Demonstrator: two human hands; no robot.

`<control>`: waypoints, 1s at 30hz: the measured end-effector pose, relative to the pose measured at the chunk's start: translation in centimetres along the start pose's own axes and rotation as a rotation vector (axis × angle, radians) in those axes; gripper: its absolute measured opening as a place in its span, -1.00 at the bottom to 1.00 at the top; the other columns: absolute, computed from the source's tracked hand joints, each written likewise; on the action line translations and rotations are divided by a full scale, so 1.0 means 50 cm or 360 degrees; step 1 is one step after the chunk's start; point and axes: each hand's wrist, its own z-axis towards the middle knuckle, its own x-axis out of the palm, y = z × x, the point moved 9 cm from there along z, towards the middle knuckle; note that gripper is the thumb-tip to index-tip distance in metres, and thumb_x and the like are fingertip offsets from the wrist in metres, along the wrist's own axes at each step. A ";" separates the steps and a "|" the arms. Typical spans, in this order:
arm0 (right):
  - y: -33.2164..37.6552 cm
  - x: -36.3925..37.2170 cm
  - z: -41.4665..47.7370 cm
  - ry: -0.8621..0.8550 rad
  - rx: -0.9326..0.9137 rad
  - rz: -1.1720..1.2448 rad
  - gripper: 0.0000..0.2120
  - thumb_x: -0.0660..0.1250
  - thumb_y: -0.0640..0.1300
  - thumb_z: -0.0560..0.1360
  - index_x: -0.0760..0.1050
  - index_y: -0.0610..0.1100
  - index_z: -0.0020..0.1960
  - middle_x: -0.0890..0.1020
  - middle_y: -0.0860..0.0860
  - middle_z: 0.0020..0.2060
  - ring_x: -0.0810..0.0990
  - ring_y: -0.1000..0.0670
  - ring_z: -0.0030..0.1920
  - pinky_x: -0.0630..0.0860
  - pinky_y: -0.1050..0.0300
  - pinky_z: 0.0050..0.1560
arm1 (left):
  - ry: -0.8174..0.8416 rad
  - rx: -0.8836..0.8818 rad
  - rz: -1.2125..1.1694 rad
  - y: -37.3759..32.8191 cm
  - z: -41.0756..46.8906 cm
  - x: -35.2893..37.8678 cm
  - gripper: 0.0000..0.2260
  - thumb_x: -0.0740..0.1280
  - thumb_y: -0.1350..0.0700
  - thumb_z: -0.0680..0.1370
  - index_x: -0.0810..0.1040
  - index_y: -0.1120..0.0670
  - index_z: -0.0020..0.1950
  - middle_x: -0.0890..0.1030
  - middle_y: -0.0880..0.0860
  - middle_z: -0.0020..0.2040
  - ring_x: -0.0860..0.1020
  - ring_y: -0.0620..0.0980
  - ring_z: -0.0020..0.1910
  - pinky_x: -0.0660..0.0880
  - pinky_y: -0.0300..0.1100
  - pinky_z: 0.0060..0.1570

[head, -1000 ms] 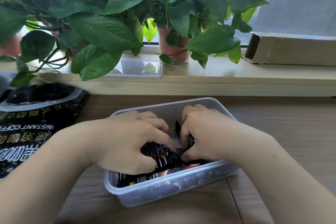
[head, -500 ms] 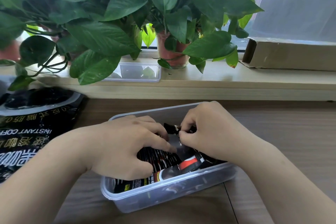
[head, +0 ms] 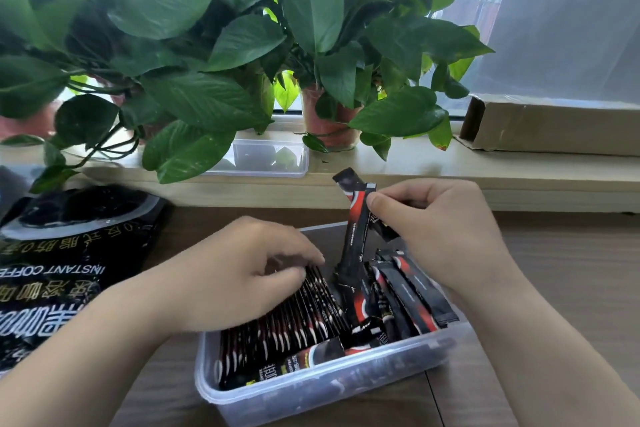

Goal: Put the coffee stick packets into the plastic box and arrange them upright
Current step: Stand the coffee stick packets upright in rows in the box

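Bare left forearm and bare right forearm, both uncovered to the frame edge; left grip and right grip are bare hands; short, rounded fingernails

Two hands are in view, a left hand and a right hand. There is one plastic box and one smaller clear container. Of the coffee sticks, one raised packet stands above the rest, one flat packet lies along the front wall, at least four slanted packets lean at the right, and a packed row is too dense to count. One black coffee bag, one cardboard box and two reddish pots complete the tally.
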 end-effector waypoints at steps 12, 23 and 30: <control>0.036 -0.002 -0.012 0.0005 -0.0226 0.0129 -0.83 0.53 -0.15 0.43 0.73 0.07 -0.03 0.73 0.23 -0.22 0.69 0.27 -0.14 0.62 0.28 -0.03 | -0.0200 -0.0442 -0.0737 -0.051 0.072 -0.002 -0.90 0.41 0.11 0.56 0.69 -0.03 0.04 0.75 0.02 -0.15 0.71 -0.01 -0.19 0.67 -0.04 -0.12; 0.074 0.043 -0.043 0.0084 -0.0838 -0.0162 -0.82 0.42 -0.17 0.51 0.71 0.01 0.06 0.73 0.17 -0.12 0.68 0.20 -0.07 0.60 0.26 -0.05 | -0.0428 -0.0681 -0.1786 0.009 0.037 0.008 -0.77 0.45 0.06 0.33 0.75 0.16 -0.12 0.73 0.16 -0.18 0.69 -0.03 -0.34 0.62 -0.28 -0.33; 0.051 0.047 -0.026 0.0345 -0.0587 0.0006 -0.72 0.50 -0.25 0.44 0.69 0.01 0.10 0.74 0.19 -0.08 0.68 0.25 -0.02 0.60 0.26 0.07 | -0.0479 -0.0671 -0.1652 0.023 0.035 -0.002 -0.70 0.48 0.01 0.29 0.75 0.16 -0.09 0.74 0.20 -0.09 0.70 -0.03 -0.25 0.66 -0.22 -0.21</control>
